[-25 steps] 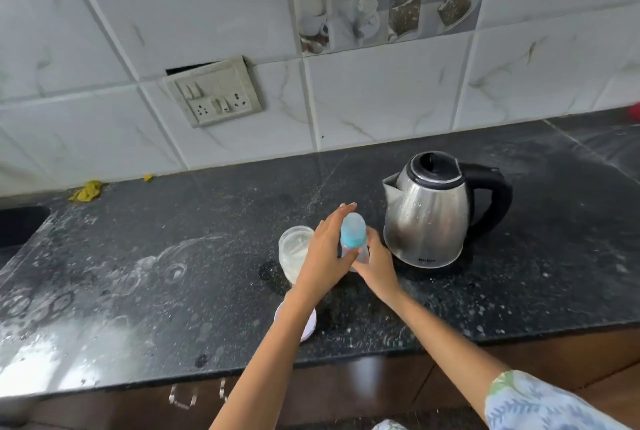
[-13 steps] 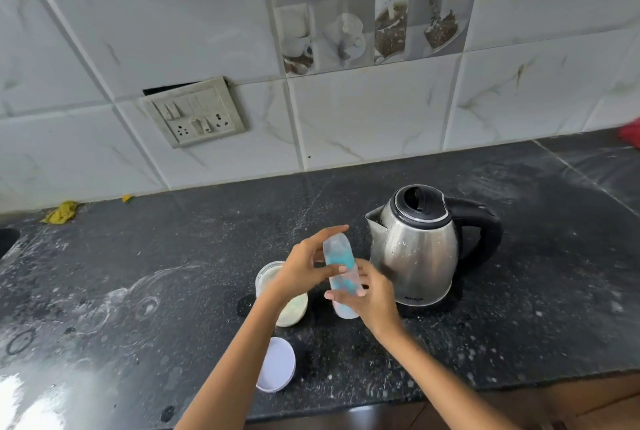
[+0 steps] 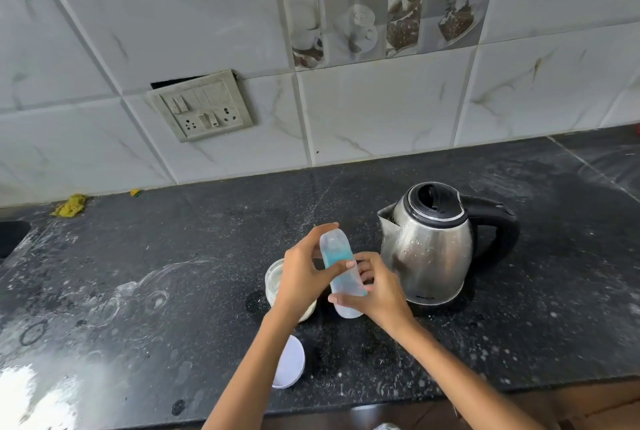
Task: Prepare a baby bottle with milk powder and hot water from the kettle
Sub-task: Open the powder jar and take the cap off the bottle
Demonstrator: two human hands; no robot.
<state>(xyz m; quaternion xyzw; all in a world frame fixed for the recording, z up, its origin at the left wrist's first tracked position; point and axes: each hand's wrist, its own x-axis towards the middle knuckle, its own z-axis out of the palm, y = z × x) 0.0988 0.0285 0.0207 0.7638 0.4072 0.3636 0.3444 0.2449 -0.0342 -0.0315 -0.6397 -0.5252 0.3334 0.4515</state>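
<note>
A clear baby bottle (image 3: 341, 273) with a blue collar and a clear cap stands tilted just above the black counter (image 3: 173, 256). My left hand (image 3: 304, 273) grips its capped upper part. Around the lower body of the bottle my right hand (image 3: 377, 291) is closed. Behind my left hand sits an open glass jar of pale milk powder (image 3: 275, 282), partly hidden. Its white lid (image 3: 290, 362) lies flat by my left forearm. A steel kettle (image 3: 433, 246) with a black handle stands right of the bottle, lid closed, spout facing left.
A tiled wall with a switch and socket plate (image 3: 201, 105) rises behind the counter. A yellow scrap (image 3: 70, 206) lies at the back left, near a dark sink edge (image 3: 12, 235). Wet marks cover the counter's left side. The counter's front edge runs below my arms.
The bottle has been lifted off the counter and tipped, with both hands still on it. The camera has tilted up, so everything sits lower in the frame.
</note>
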